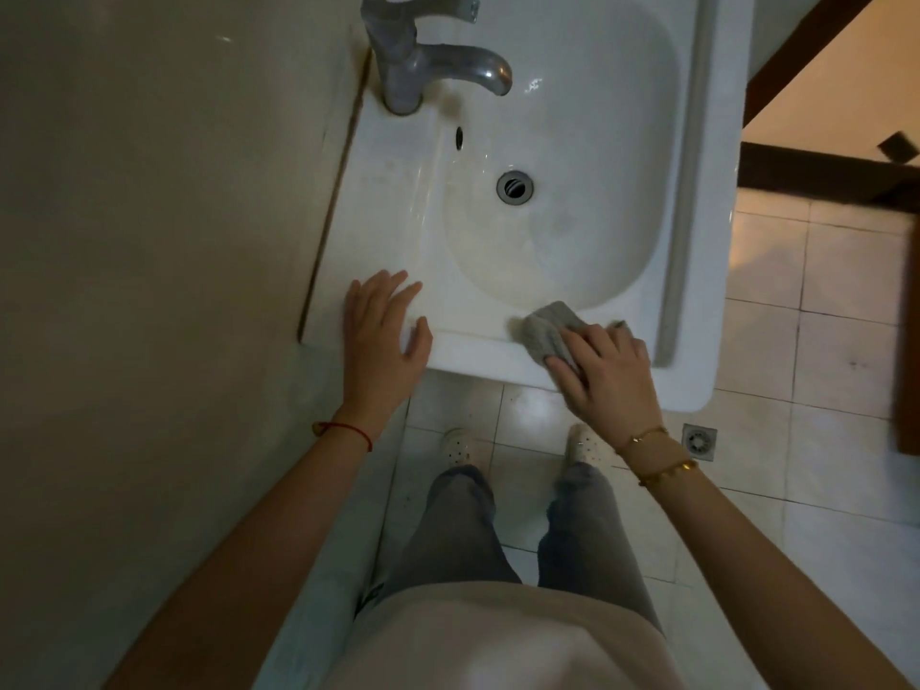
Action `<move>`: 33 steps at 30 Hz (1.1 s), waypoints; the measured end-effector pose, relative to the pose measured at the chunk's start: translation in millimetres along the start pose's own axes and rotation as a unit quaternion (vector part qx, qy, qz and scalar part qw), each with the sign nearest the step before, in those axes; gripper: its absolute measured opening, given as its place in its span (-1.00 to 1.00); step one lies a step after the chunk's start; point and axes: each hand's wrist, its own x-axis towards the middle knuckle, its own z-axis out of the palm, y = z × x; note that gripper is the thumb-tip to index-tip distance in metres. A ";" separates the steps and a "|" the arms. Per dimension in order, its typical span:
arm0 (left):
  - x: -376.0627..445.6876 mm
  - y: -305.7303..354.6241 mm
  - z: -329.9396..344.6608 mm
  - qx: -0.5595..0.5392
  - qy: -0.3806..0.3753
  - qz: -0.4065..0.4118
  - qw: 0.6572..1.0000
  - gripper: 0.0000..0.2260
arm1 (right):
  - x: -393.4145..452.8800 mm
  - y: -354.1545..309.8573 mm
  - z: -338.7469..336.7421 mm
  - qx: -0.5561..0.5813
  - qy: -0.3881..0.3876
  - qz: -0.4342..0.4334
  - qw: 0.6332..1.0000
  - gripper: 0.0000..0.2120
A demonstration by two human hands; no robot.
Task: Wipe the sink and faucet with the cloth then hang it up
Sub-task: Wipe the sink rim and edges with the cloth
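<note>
right hand (605, 371): centre-right of frame, on the near rim of the sink, fingers bent over the cloth and pressing it down onto the rim; thumb side toward frame centre.
cloth (547, 328): grey, crumpled, on the sink's near rim just at the lower edge of the basin; part of it tucked under the right hand, the rest sticks out toward upper left of the hand.
left hand (386, 336): centre-left of frame, palm down on the sink's near-left corner, fingers straight and slightly spread, holding nothing; well apart from the cloth.
sink (697, 191): white ceramic, fills upper centre of frame, oval basin with a wide flat rim; yellowish staining along the basin's lower edge.
drain (514, 187): metal ring, middle of the basin.
overflow slot (459, 137): small dark slot on the basin wall between faucet and drain.
faucet (428, 57): dull metal, top centre of frame on the sink's far-left rim, spout pointing right over the basin, lever on top.
wall (149, 191): beige, left side of frame, touching the sink's left edge.
floor (821, 366): pale tiles, right and lower centre.
floor drain (699, 440): square grate, right of the right wrist.
wrists: red string bracelet (348, 430) on the left, gold bracelets (657, 460) on the right.
</note>
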 end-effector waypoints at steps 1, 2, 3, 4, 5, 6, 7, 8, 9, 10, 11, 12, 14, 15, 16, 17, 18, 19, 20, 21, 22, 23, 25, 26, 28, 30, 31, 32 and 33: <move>-3.4 13.6 4.7 -0.007 -0.008 -0.004 1.000 -0.66 | -6.5 14.1 -4.9 -0.004 0.002 -0.004 1.000 -0.59; -6.8 29.1 11.4 -0.012 -0.013 -0.010 1.000 -0.66 | -12.0 29.2 -11.2 -0.005 -0.001 -0.016 1.000 -0.57; -10.2 44.5 19.4 -0.018 -0.014 -0.018 1.000 -0.67 | -16.2 43.1 -17.8 -0.005 -0.003 -0.035 0.999 -0.55; -13.0 59.3 28.4 -0.022 -0.011 -0.029 0.999 -0.68 | -18.1 55.3 -22.9 -0.006 -0.006 -0.062 0.998 -0.54; -15.1 73.8 38.0 -0.024 -0.005 -0.043 0.999 -0.69 | -17.5 66.3 -27.0 -0.005 -0.008 -0.096 0.995 -0.54; -16.2 87.4 48.0 -0.024 0.004 -0.060 0.998 -0.70 | -15.1 76.2 -30.1 -0.002 -0.012 -0.133 0.991 -0.56; -16.4 100.5 57.9 -0.021 0.016 -0.077 0.997 -0.71 | -11.7 86.1 -32.0 0.002 -0.019 -0.171 0.985 -0.58; -16.4 113.0 68.1 -0.014 0.029 -0.098 0.995 -0.72 | -7.2 96.6 -34.0 0.009 -0.027 -0.210 0.977 -0.60; -16.3 125.6 77.0 -0.001 0.040 -0.123 0.992 -0.72 | -1.2 108.2 -36.1 0.014 -0.033 -0.253 0.967 -0.62; -16.0 137.7 85.0 0.016 0.053 -0.150 0.987 -0.72 | 6.8 122.0 -38.3 0.011 -0.033 -0.299 0.954 -0.64; -15.9 148.9 92.2 0.034 0.066 -0.177 0.981 -0.72 | 15.6 137.7 -40.7 0.000 -0.027 -0.342 0.939 -0.66; -16.2 159.1 98.5 0.046 0.079 -0.203 0.975 -0.71 | 26.3 153.9 -43.2 -0.014 -0.019 -0.376 0.926 -0.66; -15.2 178.5 111.1 0.061 0.110 -0.253 0.959 -0.71 | 56.4 183.0 -48.6 -0.028 -0.009 -0.416 0.909 -0.63; -12.7 187.8 117.1 0.066 0.132 -0.280 0.949 -0.71 | 74.1 192.8 -49.7 -0.031 -0.012 -0.420 0.907 -0.63; -9.9 196.7 122.9 0.066 0.155 -0.308 0.936 -0.71 | 91.2 197.8 -50.5 -0.032 -0.023 -0.416 0.909 -0.64; -7.2 205.5 127.9 0.061 0.180 -0.334 0.923 -0.71 | 105.6 198.9 -51.6 -0.027 -0.034 -0.406 0.913 -0.65; -3.7 212.8 132.6 0.052 0.202 -0.356 0.911 -0.71 | 115.0 196.2 -52.6 -0.016 -0.043 -0.389 0.920 -0.67; 0.5 218.4 135.7 0.046 0.217 -0.374 0.900 -0.71 | 118.3 190.9 -51.6 0.000 -0.042 -0.373 0.927 -0.69; 4.2 222.8 137.6 0.046 0.223 -0.390 0.892 -0.70 | 114.9 185.0 -50.8 0.017 -0.039 -0.361 0.931 -0.70; 6.9 225.5 138.8 0.051 0.222 -0.403 0.886 -0.68 | 105.9 180.3 -49.3 0.030 -0.041 -0.365 0.929 -0.71; 8.4 226.9 139.5 0.061 0.216 -0.414 0.882 -0.67 | 93.4 177.4 -46.1 0.041 -0.051 -0.387 0.920 -0.71; 9.5 227.0 139.8 0.071 0.210 -0.422 0.879 -0.65 | 80.0 176.8 -42.1 0.051 -0.062 -0.420 0.904 -0.71; 10.5 226.1 139.6 0.086 0.209 -0.425 0.876 -0.65 | 70.3 180.2 -39.8 0.060 -0.085 -0.488 0.867 -0.68; 10.8 225.8 139.5 0.089 0.213 -0.425 0.875 -0.65 | 79.8 183.3 -41.3 0.055 -0.088 -0.515 0.851 -0.66; 10.7 225.7 139.1 0.091 0.220 -0.424 0.874 -0.66 | 109.0 194.4 -44.3 0.039 -0.070 -0.531 0.844 -0.62; 11.4 226.3 139.6 0.092 0.222 -0.426 0.872 -0.66 | 142.3 206.9 -50.7 0.030 -0.060 -0.487 0.871 -0.58; 12.3 227.0 139.8 0.091 0.223 -0.427 0.872 -0.66 | 154.2 212.0 -53.2 0.029 -0.056 -0.456 0.888 -0.58; 12.7 227.8 139.7 0.090 0.224 -0.427 0.871 -0.66 | 158.8 214.6 -53.4 0.032 -0.048 -0.432 0.900 -0.61; 12.9 228.2 139.6 0.089 0.225 -0.428 0.871 -0.66 | 155.6 213.7 -52.1 0.035 -0.042 -0.415 0.908 -0.66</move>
